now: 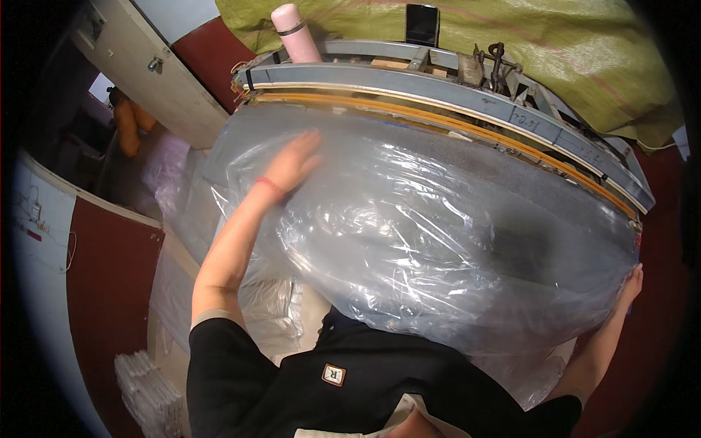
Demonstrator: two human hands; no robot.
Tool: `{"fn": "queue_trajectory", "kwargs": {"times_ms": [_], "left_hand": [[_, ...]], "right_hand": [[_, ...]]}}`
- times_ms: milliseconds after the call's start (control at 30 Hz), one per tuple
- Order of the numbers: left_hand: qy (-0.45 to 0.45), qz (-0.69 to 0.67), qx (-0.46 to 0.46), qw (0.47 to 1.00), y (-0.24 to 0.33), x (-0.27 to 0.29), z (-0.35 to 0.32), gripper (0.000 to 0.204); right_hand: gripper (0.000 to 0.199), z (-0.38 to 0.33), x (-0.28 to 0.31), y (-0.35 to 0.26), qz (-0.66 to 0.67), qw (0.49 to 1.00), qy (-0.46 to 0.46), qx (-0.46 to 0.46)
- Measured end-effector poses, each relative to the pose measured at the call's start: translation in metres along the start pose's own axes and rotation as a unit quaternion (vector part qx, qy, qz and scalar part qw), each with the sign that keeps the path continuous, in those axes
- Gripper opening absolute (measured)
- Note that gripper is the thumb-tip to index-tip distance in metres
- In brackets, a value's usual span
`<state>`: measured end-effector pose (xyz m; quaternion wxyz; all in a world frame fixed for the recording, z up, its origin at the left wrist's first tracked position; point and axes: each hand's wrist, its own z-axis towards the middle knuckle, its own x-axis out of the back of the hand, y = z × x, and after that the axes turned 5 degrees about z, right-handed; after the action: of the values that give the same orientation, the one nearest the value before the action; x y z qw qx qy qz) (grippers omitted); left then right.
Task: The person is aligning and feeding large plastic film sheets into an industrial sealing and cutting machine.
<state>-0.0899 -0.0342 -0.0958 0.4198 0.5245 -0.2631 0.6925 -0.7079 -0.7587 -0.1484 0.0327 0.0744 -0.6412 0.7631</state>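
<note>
1. Big clear plastic bag lies puffed up across the table, covering most of it.
2. Left hand rests flat on the bag's far left side, fingers spread, gripping nothing.
3. Right hand pinches the bag's right edge.
4. Pink bottle and dark phone stand beyond the grey rail; green tarp behind.

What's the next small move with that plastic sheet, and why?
Probably sweep the left hand rightward across the clear plastic sheet to flatten it. The sheet is puffed and wrinkled over the grey bed, the left hand lies flat on its far corner, and the right hand holds the right edge.
</note>
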Motion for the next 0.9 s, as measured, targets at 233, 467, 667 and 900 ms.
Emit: {"fn": "queue_trajectory", "kwargs": {"times_ms": [233, 467, 667, 900], "left_hand": [[0.050, -0.039, 0.142, 0.988, -0.010, -0.011, 0.031, 0.027], [0.176, 0.030, 0.133, 0.975, -0.009, -0.019, 0.041, 0.014], [0.262, -0.002, 0.276, 0.925, -0.065, -0.020, 0.048, 0.026], [0.397, -0.298, 0.356, 0.792, -0.164, -0.074, 0.064, 0.018]], "right_hand": [[0.043, -0.070, 0.017, -0.081, 0.158, 0.987, -0.010, -0.003], [0.036, -0.054, 0.042, -0.081, 0.127, 0.991, 0.032, -0.005], [0.033, -0.058, -0.100, -0.124, -0.268, 0.946, 0.102, 0.150], [0.019, -0.012, -0.205, -0.046, 0.070, 0.988, 0.074, 0.112]]}}
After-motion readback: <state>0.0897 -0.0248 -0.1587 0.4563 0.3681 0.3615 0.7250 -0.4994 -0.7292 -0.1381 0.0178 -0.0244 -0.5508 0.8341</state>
